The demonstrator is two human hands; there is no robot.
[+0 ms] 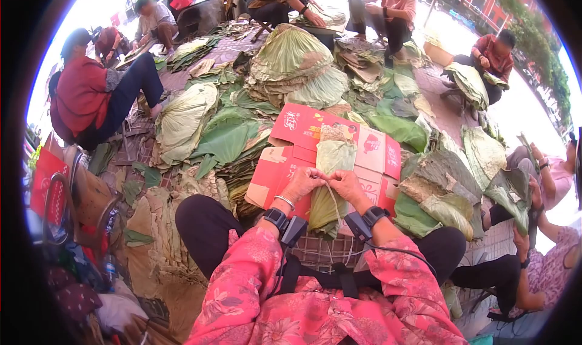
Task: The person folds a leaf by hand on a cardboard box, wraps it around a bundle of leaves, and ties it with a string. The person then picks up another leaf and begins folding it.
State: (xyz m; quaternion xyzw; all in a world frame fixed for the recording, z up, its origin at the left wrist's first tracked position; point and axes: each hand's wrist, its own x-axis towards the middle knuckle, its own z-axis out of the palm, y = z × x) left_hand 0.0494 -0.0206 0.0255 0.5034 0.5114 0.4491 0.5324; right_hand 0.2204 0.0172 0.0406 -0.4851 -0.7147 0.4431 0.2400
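A folded bundle of large dried leaves lies lengthwise on a flattened red cardboard box in front of my knees. My left hand and my right hand meet over its middle, fingertips pinched close together. Between them they grip a thin pale tie strip, whose loose end trails down over the lower part of the bundle. Whether the strip is knotted under my fingers cannot be made out. Both wrists wear dark bands with small devices.
A tall leaf stack rises behind the cardboard, with more leaf piles on both sides. Several people sit around, including a person in red at left. A chair stands at the left edge.
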